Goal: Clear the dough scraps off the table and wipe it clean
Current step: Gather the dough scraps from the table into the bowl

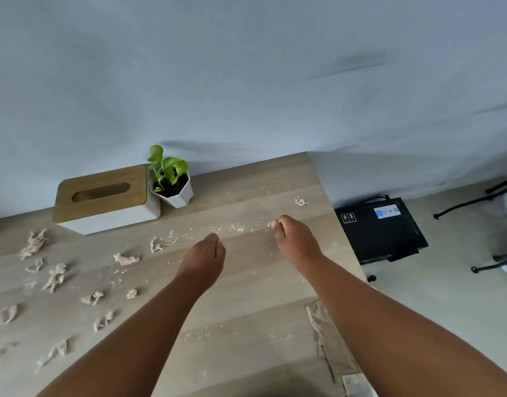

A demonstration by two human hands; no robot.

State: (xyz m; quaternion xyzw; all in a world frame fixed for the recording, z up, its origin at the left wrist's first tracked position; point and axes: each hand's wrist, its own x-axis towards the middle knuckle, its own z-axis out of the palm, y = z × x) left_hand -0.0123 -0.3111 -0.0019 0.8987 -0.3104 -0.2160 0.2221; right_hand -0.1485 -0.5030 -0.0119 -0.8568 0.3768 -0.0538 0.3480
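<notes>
Pale dough scraps lie scattered over the left half of the wooden table, with one thin strand near the middle and a lone scrap by the far right corner. A trail of fine white crumbs runs between my hands. My left hand hovers over the table's middle with its fingers curled under; nothing shows in it. My right hand is further right, its curled fingertips bunched together at the end of the crumb trail. A beige cloth hangs at the table's right edge, partly under my right forearm.
A white tissue box with a wooden lid and a small potted plant stand at the back against the grey wall. On the floor to the right lie a black box and black chair legs.
</notes>
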